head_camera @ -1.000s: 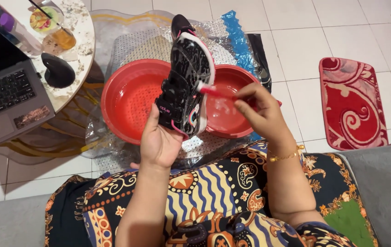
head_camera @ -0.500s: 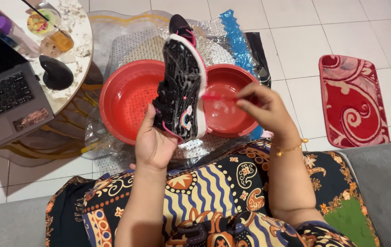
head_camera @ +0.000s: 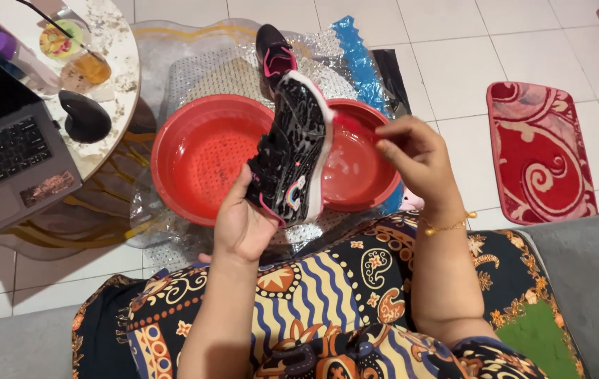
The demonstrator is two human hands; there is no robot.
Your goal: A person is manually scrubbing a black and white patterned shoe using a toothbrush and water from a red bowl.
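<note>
Your left hand point(head_camera: 243, 224) is closed round the black shoe's point(head_camera: 291, 158) heel over the red basins point(head_camera: 198, 158); your right hand point(head_camera: 415, 158) pinches a red brush point(head_camera: 352, 126) at its white sole (shoe tilted further right than before).

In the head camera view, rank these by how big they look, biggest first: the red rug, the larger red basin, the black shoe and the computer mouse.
1. Larger red basin, partly hidden by the shoe.
2. Red rug; close to the basin, so the order is unsure.
3. Black shoe, held up nearer the camera by the left hand, so it looks bigger than it is.
4. Computer mouse.
</note>
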